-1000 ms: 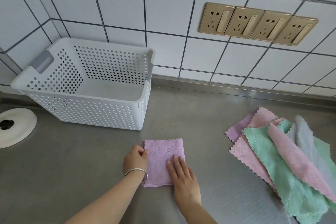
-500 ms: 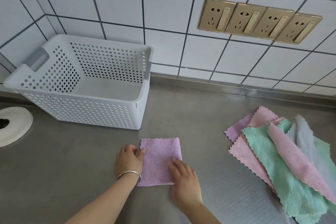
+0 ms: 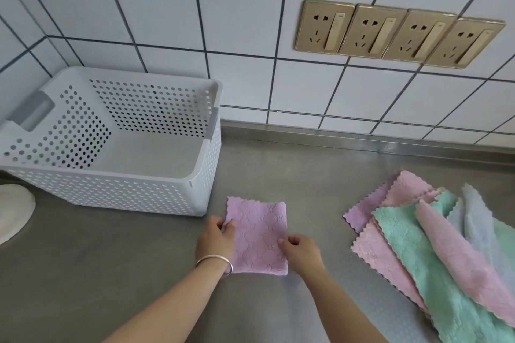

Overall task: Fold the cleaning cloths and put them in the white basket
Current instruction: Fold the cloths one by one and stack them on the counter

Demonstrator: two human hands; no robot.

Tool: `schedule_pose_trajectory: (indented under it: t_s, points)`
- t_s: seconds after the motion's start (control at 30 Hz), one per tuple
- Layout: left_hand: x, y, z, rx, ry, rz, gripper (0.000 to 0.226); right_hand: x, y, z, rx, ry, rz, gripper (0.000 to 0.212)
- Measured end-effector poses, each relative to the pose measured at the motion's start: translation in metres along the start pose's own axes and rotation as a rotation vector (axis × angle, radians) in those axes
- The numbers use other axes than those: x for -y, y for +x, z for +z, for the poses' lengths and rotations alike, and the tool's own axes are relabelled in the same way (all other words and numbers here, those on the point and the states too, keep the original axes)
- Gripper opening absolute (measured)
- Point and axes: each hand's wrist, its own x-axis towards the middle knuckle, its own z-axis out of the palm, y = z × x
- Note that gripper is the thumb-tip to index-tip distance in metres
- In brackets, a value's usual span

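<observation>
Two hands pinch a folded lilac cleaning cloth (image 3: 257,234) lying flat on the steel counter (image 3: 111,273) just in front of the white basket's (image 3: 117,192) near right corner: the left hand (image 3: 216,239), silver bangle (image 3: 214,260) at its wrist, grips the left edge, and the right hand (image 3: 302,252) grips the right edge. Right of the basket, well apart, lies a loose pile of unfolded cloths (image 3: 434,253) in pink, green, lilac and grey.

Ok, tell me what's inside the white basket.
The white basket shows only its bare floor and perforated walls; no cloth is in it. The near wall hides the front strip of the floor. The folded purple cloth lies outside on the counter.
</observation>
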Motion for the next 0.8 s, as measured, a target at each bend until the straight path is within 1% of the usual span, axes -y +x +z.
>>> schedule_pose_trajectory:
  t_s: [0.07,0.1,0.2,0.27,0.37,0.47,0.53,0.6,0.7,0.8]
  points:
    - [-0.03,0.013,0.01,0.027,-0.141,0.03,0.013,0.013,0.021,-0.015,-0.039,0.028,-0.011,0.023]
    - [-0.042,0.019,0.013,0.025,-0.182,0.045,0.017,0.02,0.029,-0.02,-0.051,0.041,-0.019,0.024]
    - [-0.071,0.039,0.023,0.0,-0.175,0.106,0.036,0.041,0.059,-0.034,-0.057,0.071,-0.017,0.031]
    - [-0.084,0.053,0.03,-0.018,-0.152,0.133,0.043,0.055,0.078,-0.039,-0.069,0.088,-0.02,0.025]
    - [-0.092,0.079,0.042,-0.058,-0.125,0.122,0.039,0.073,0.103,-0.039,-0.095,0.115,-0.054,0.018]
    - [-0.091,0.098,0.046,-0.091,-0.104,0.09,0.033,0.085,0.117,-0.032,-0.126,0.092,-0.065,0.026]
    - [-0.09,0.109,0.051,-0.123,-0.099,0.071,0.032,0.087,0.127,-0.027,-0.159,0.054,-0.043,0.028]
    - [-0.089,0.115,0.053,-0.158,-0.05,0.074,0.033,0.087,0.131,-0.022,-0.184,-0.01,-0.024,0.027]
    - [-0.085,0.121,0.056,-0.191,0.121,0.154,0.03,0.086,0.131,-0.02,-0.242,-0.08,-0.037,0.025]
    - [-0.084,0.114,0.057,-0.272,0.338,0.229,0.041,0.079,0.121,-0.029,-0.313,-0.074,-0.107,0.026]
